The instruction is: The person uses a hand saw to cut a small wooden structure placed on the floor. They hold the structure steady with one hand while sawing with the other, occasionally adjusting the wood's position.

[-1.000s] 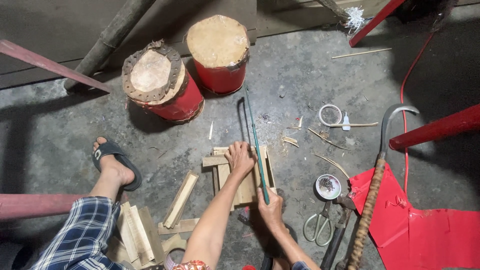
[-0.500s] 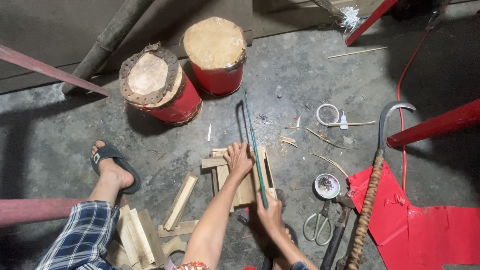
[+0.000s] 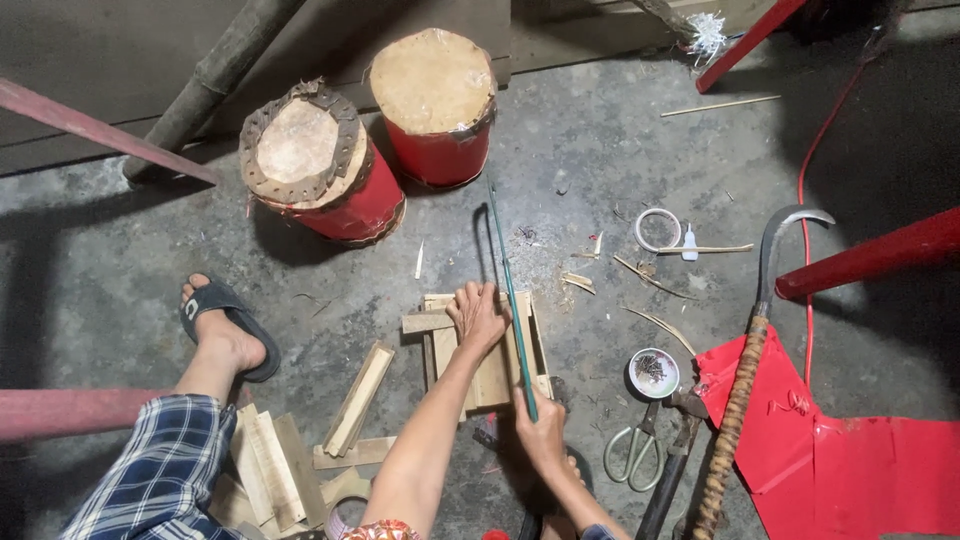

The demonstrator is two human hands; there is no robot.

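the left hand (image 3: 478, 318) lies flat, fingers spread, pressing down on a small stack of bamboo slats (image 3: 487, 352) on the concrete floor (image 3: 560, 160). just to its right, the right hand (image 3: 541, 432) is closed around the near end of a thin green-bladed saw (image 3: 510, 295), whose blade runs across the slats' right part and away past the left hand's fingertips. beyond the blade's far tip stand two red drums (image 3: 380, 150). right of the gripping hand lie scissors (image 3: 633, 455), a small round tin (image 3: 653, 372) and a curved sickle (image 3: 752, 340). left of the pressing hand lie loose bamboo pieces (image 3: 300, 440).
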